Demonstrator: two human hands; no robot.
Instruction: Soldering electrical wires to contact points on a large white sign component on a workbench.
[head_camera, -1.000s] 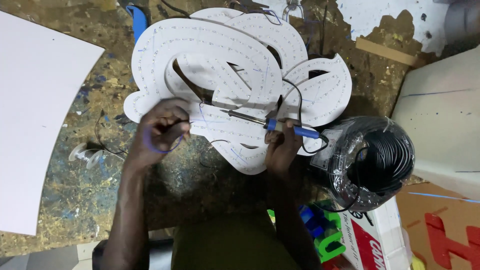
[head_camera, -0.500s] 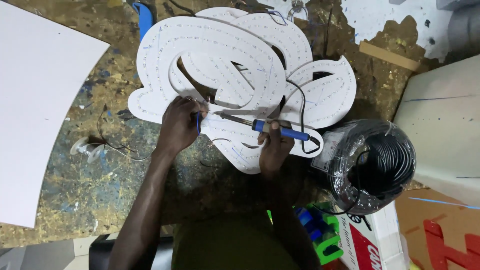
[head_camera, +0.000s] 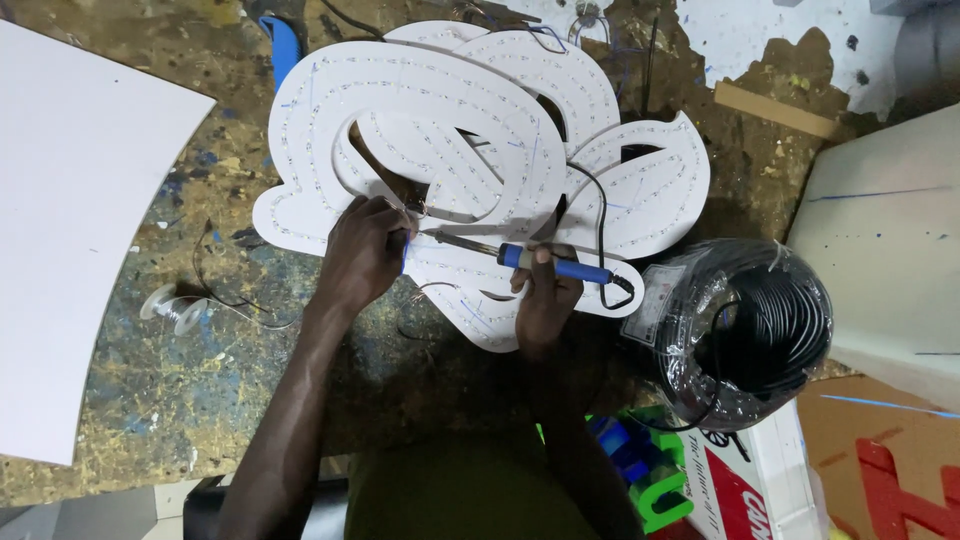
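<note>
A large white cut-out sign panel (head_camera: 450, 130) with curved looping shapes and rows of small LED dots lies on a stained workbench (head_camera: 150, 380). My right hand (head_camera: 545, 295) grips a soldering iron (head_camera: 540, 262) by its blue handle, its metal tip pointing left. My left hand (head_camera: 365, 250) rests on the panel's lower edge, its fingers pinching thin wire or solder right at the iron's tip. A black cord runs from the iron's handle over the panel.
A shrink-wrapped coil of black cable (head_camera: 745, 330) sits to the right of the panel. A big white sheet (head_camera: 70, 220) covers the left of the bench. A small clear spool (head_camera: 170, 305) lies near it. White boards and a cardboard box stand at right.
My left hand has shifted right along the panel's edge toward the iron's tip. The iron and my right hand have settled lower; the view has moved closer.
</note>
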